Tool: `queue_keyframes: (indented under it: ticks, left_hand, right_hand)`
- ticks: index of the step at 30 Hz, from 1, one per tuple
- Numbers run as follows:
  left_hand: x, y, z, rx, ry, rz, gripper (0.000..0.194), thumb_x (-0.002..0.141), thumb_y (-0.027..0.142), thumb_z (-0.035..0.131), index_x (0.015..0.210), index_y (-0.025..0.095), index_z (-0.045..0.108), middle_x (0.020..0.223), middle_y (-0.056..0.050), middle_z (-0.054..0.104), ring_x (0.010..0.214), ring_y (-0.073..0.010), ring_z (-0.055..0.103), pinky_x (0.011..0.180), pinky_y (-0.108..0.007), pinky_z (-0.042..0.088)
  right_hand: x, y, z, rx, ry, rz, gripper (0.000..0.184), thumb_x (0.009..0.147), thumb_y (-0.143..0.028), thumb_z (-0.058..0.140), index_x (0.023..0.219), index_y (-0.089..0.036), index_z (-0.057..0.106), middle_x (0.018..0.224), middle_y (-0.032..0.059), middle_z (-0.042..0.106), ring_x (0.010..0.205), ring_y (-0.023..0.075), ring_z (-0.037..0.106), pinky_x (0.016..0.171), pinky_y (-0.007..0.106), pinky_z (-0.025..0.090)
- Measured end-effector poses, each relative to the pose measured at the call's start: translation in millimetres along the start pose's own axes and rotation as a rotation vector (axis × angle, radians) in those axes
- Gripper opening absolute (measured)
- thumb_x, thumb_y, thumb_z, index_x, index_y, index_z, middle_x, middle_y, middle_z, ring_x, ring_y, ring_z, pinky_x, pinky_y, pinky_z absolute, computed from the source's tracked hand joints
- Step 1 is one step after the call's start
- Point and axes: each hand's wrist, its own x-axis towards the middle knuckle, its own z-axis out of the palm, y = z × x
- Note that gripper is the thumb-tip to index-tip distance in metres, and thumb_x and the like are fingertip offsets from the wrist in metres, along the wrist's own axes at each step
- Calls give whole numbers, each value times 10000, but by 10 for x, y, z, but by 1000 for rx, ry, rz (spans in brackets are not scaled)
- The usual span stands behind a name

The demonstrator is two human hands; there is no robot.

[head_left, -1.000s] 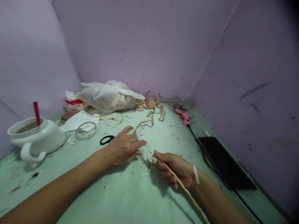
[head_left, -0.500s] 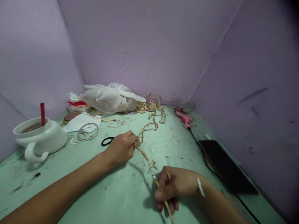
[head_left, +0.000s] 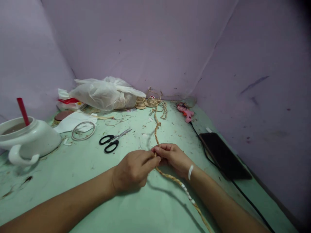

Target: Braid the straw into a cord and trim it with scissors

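A tan braided cord (head_left: 170, 176) runs from the back of the green table toward the front right, with a white stretch along its nearer part. My left hand (head_left: 137, 168) pinches it near the middle of the table. Just beyond, my right hand (head_left: 173, 156) is closed on the same cord, its fingertips touching those of the left. The exact spot between the fingertips is hidden. Black-handled scissors (head_left: 113, 141) lie partly open to the left of the hands.
At left stands a white cup (head_left: 46, 139) with brown liquid and a red stick. A metal ring (head_left: 83, 131) lies on white paper. Behind are a white plastic bag (head_left: 107, 95) and coiled straw pieces (head_left: 141, 103). At right are a pink glue gun (head_left: 186, 113) and a dark phone (head_left: 223, 153).
My right hand has moved up and away from the white part to meet my left hand on the cord. My left hand has come nearer, uncovering the scissors. The view has shifted slightly.
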Motion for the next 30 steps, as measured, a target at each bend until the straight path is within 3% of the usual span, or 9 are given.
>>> queue_keyframes:
  ticks: [3, 5, 7, 9, 13, 18, 22, 24, 30]
  left_hand:
    - [48, 67, 19, -378, 58, -641, 229, 771, 166, 406, 953, 149, 545, 708, -50, 625, 571, -120, 576, 476, -221, 465]
    - [102, 114, 27, -721, -18, -1080, 210, 780, 310, 436, 805, 140, 556, 490, 14, 543, 341, -71, 435, 318, -178, 333]
    - [166, 157, 30, -1019, -123, -1286, 307, 751, 418, 464, 690, 129, 545, 395, 38, 468, 271, -44, 329, 271, -161, 227]
    - [221, 193, 29, -1153, -156, -1351, 301, 710, 412, 522, 633, 121, 540, 372, 42, 449, 272, -28, 305, 273, -145, 192]
    - [250, 217, 36, -1127, -132, -1470, 146, 640, 230, 583, 570, 120, 518, 378, 50, 470, 265, -9, 299, 265, -123, 180]
    - [171, 199, 107, -1113, -175, -1476, 135, 646, 227, 562, 572, 118, 531, 472, 18, 549, 294, -56, 434, 261, -158, 313]
    - [134, 212, 176, -989, -322, -1465, 181, 667, 204, 522, 504, 128, 504, 328, 38, 459, 243, -73, 400, 250, -170, 305]
    - [134, 201, 183, -954, -280, -1461, 179, 685, 214, 508, 524, 134, 504, 328, 46, 456, 236, -70, 387, 246, -166, 287]
    - [156, 29, 119, -803, 1, -1430, 179, 724, 243, 479, 578, 141, 497, 349, 55, 453, 264, -62, 389, 287, -167, 303]
  right_hand:
    - [34, 18, 30, -4, 180, -177, 289, 609, -365, 686, 750, -116, 643, 612, 13, 611, 500, 80, 524, 506, 210, 429]
    - [35, 7, 53, -47, 245, -274, 259, 633, -348, 669, 764, -126, 663, 637, 11, 609, 517, 78, 509, 503, 205, 408]
    - [33, -1, 95, -117, 285, -346, 196, 638, -290, 670, 743, -124, 678, 640, 10, 607, 525, 76, 493, 508, 206, 395]
    - [40, -6, 142, -155, 327, -362, 164, 621, -239, 683, 737, -123, 684, 633, 9, 608, 535, 82, 496, 535, 216, 406]
    - [81, -50, 162, 10, 331, -279, 186, 591, -246, 707, 719, -123, 652, 569, -9, 586, 498, 86, 512, 533, 225, 443]
    - [112, -154, 95, 169, 176, -24, 115, 703, -207, 614, 653, -107, 592, 527, 14, 587, 417, 66, 496, 444, 174, 439]
    - [170, -214, 86, 251, 70, 200, 222, 806, -125, 448, 606, -104, 542, 399, -32, 495, 284, 23, 309, 335, 135, 353]
    - [213, -269, 80, 260, 39, 241, 239, 831, -121, 413, 632, -99, 544, 417, -33, 500, 287, 16, 303, 352, 131, 372]
    - [196, -386, 142, 186, -6, 175, 241, 826, -283, 474, 747, -87, 588, 645, 44, 601, 550, 87, 564, 563, 211, 494]
